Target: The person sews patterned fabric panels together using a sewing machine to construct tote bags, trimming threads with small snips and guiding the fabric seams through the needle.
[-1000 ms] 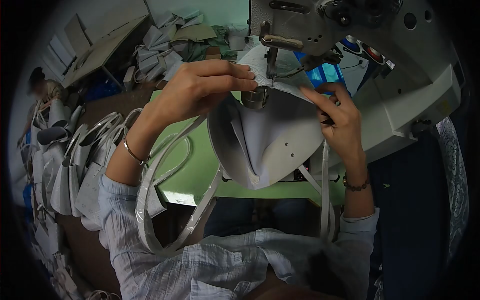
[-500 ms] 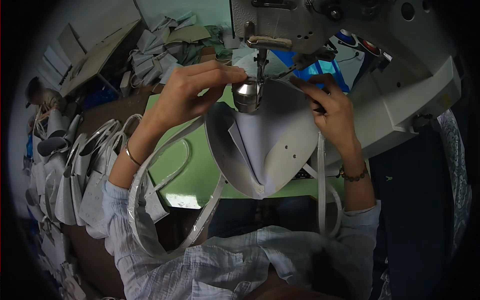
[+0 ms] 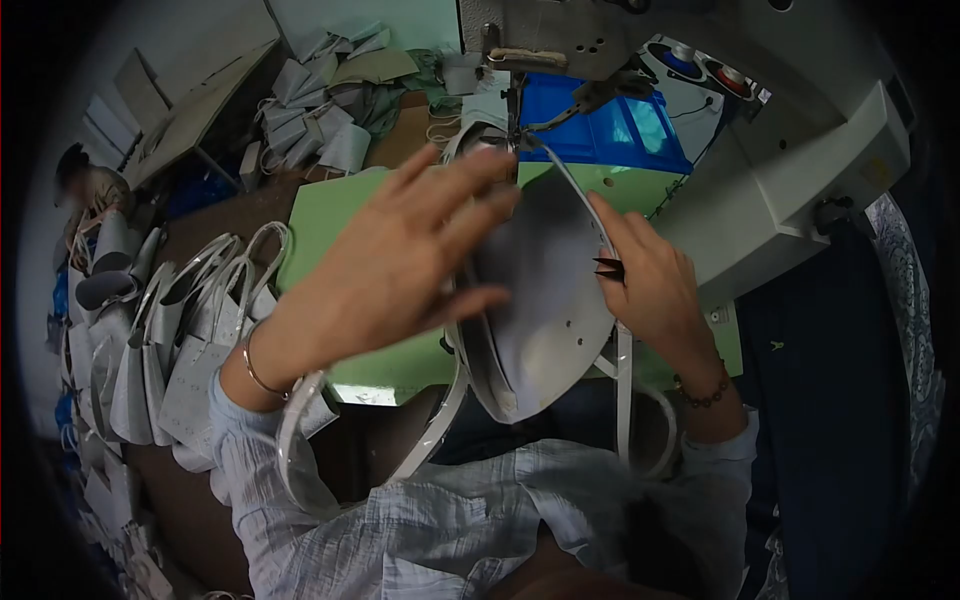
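Observation:
A white bag (image 3: pixel 555 320) with long strap handles (image 3: pixel 625 390) is held tilted beneath the sewing machine (image 3: pixel 620 45), its opening turned toward me. Its upper edge runs up to the needle area of the machine. My right hand (image 3: pixel 655 275) pinches the bag's right rim, and the dark pointed tips of a small tool (image 3: pixel 608 268) stick out between its fingers. Over the bag's left side, my left hand (image 3: pixel 400 250) is spread, fingers apart and slightly blurred. It covers part of the bag's left rim and the machine's metal post.
The bag rests over a green table (image 3: pixel 340 220). Behind it lies a blue tray (image 3: pixel 600 120), with thread spools (image 3: pixel 680 60) at the back right. Several finished-looking bags (image 3: pixel 190 380) are piled on the left. A person (image 3: pixel 95 195) sits at the far left.
My left hand has come off the bag's upper edge and swung down and right, opening. My right hand has moved down with the rim, and the bag has shifted toward me, showing more blue tray.

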### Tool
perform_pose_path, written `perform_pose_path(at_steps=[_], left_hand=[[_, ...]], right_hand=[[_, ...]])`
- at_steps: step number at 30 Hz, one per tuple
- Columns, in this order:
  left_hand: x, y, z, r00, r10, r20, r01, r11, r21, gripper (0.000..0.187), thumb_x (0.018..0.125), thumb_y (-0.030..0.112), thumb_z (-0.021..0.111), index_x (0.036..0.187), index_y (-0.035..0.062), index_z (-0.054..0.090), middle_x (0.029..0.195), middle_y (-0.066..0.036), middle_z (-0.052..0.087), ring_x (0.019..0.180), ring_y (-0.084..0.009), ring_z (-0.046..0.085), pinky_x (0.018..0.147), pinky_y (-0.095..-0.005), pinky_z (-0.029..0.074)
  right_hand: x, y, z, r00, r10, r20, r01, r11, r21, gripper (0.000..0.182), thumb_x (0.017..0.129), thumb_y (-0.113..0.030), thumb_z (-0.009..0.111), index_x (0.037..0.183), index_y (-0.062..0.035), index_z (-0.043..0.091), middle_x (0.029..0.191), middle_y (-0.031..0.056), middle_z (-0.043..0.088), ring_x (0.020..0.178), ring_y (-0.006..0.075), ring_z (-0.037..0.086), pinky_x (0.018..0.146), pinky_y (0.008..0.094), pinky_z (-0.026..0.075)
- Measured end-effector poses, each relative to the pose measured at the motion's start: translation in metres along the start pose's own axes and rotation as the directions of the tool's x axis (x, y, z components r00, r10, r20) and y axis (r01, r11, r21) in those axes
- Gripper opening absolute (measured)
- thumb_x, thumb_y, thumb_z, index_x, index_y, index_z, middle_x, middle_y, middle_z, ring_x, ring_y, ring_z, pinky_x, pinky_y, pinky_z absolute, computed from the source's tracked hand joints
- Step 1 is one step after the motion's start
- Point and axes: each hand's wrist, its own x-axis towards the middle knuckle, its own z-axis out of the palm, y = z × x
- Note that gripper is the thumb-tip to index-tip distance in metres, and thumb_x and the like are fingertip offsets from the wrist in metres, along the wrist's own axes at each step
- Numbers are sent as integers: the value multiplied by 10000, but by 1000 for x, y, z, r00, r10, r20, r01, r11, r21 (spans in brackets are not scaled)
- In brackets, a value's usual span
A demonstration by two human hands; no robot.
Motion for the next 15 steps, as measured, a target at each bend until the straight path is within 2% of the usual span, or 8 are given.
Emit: perform_pose_path(at_steps=[1,3,5,7,9,11,12,15], left_hand=[[-5,14,-2,985,120,125,-136,982,128,517,739,321,754,1125,10,611,1313,-126,544,1175,-288,570,1058,-452,399],[-24,38,16,877,345,334,-378,925,36,336,743,286,684,935,11,663,929,-98,645,964,-239,629,1032,-451,369],[-62,60,49,767,397,504,-349,917,-191,187,725,224,636,774,46,667,796,-62,614,840,-211,615,913,-390,424],[-85,73,68,674,430,601,-528,849,-14,134,718,184,619,719,58,666,757,-59,608,771,-196,609,753,-323,432],[-90,71,71,715,453,533,-525,851,-18,129,716,184,614,721,63,661,745,-47,602,730,-181,599,702,-312,427],[-91,69,64,753,468,463,-520,854,-18,125,713,184,609,722,68,657,733,-36,596,690,-166,590,651,-300,421],[-87,68,54,784,477,397,-500,865,-52,114,709,190,610,711,80,640,702,-14,574,662,-153,575,624,-297,416],[-70,54,15,865,436,247,-438,898,-52,109,712,204,640,702,101,604,644,20,523,613,-136,538,591,-296,395]], right_hand=[[-2,-4,-6,1000,-4,-9,4,1000,0,605,752,-63,668,1334,-70,503,867,138,558,686,354,633,608,461,506],[-6,-8,-19,1000,-12,-17,12,1000,-3,601,745,-62,672,1324,-71,515,854,136,560,671,350,628,602,461,504],[-9,-12,-29,999,-28,-33,29,999,21,570,731,-60,678,1287,-61,550,830,136,558,653,350,622,597,459,502],[-9,-15,-35,999,-31,-28,31,999,15,543,734,-63,680,1266,-64,568,842,124,566,667,332,626,597,443,506],[-11,-17,-37,999,-27,-29,27,1000,11,517,737,-65,682,1245,-67,587,853,113,574,681,315,629,598,427,509],[-11,-22,-36,954,-206,-217,178,974,-139,509,755,-94,686,1255,-95,591,879,82,623,740,249,640,629,339,524],[-13,-27,-39,953,-207,-219,180,974,-137,509,755,-94,686,1255,-95,591,879,82,623,740,249,640,629,339,524],[-29,-51,-66,873,-439,-212,411,896,-166,387,739,-214,759,1096,-96,665,951,49,659,763,211,661,607,298,537]])
